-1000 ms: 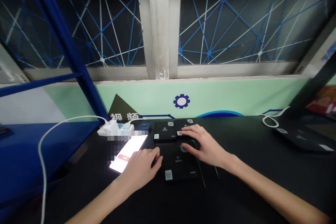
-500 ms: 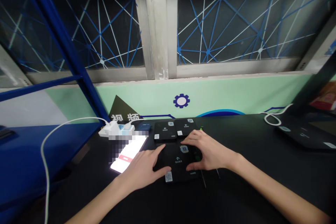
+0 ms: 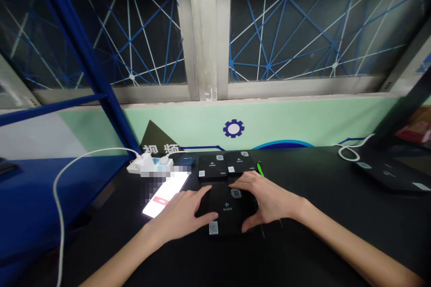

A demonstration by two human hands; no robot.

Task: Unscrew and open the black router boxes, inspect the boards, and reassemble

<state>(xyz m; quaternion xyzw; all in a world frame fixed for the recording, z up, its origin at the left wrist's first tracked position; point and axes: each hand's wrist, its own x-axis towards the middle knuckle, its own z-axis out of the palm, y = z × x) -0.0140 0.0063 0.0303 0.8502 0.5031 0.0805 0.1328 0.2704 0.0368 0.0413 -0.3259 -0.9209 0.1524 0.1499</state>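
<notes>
A black table (image 3: 215, 264) met a green wall (image 3: 323, 121) at twelve o'clock, beneath windows (image 3: 148, 31). From the near black box (image 3: 229, 215), two other boxes (image 3: 213, 168) lay toward twelve, a green object (image 3: 260, 169) at one, a lit phone (image 3: 164, 190) around ten, partly behind the left hand (image 3: 183, 215). A power strip (image 3: 134, 168), also at ten, held plugs (image 3: 147, 161). Left hand at nine and right hand (image 3: 269, 197) at three framed the near box, thumbs spread from forefingers.

Dim, uneven light leaves the near side of the matte black worktop (image 3: 303, 251) in darkness, obscuring edges of the flat black square box with white labels (image 3: 227, 216). At left, the rectangular phone with a white screen (image 3: 167, 189) glares, overexposed, beside coarse pixelation. The pale green painted wall (image 3: 286, 119) is brighter. Wide-angle distortion slants the far right, where a reddish object (image 3: 415, 128) is blurred.
</notes>
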